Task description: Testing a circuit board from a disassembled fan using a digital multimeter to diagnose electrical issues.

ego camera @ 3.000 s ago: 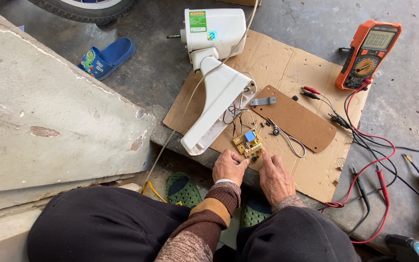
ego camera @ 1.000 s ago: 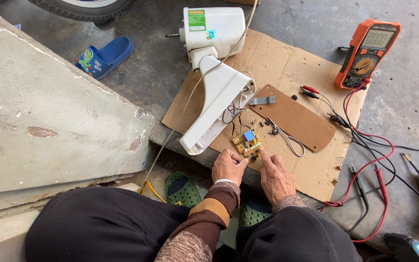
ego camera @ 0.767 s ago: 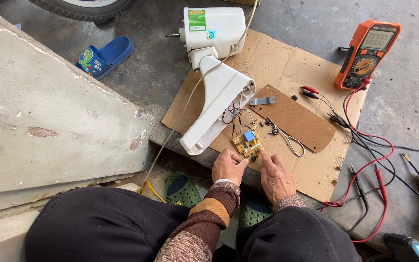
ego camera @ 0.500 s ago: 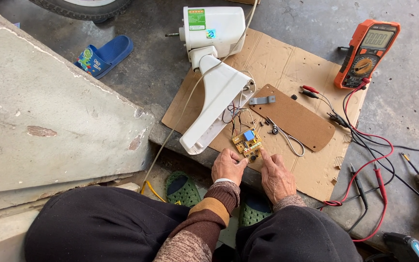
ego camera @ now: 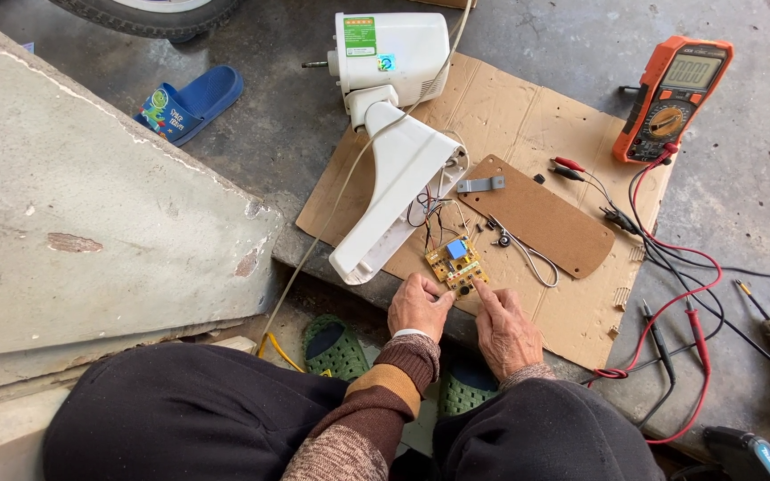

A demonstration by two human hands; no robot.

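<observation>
Circuit board (ego camera: pixel 454 265): near edge sits under the fingertips of left hand (ego camera: pixel 419 305) and right hand (ego camera: pixel 506 326), so can't tell how firm either grip is. Parts on the board too small to make out. Tyre (ego camera: pixel 149 11) cut off by the top edge. Drill (ego camera: pixel 764 450) cut off at the bottom right corner. Green sandals (ego camera: pixel 334 346) half hidden behind knees and forearms. Small bits on the brown panel (ego camera: pixel 541 214) too tiny to identify.
</observation>
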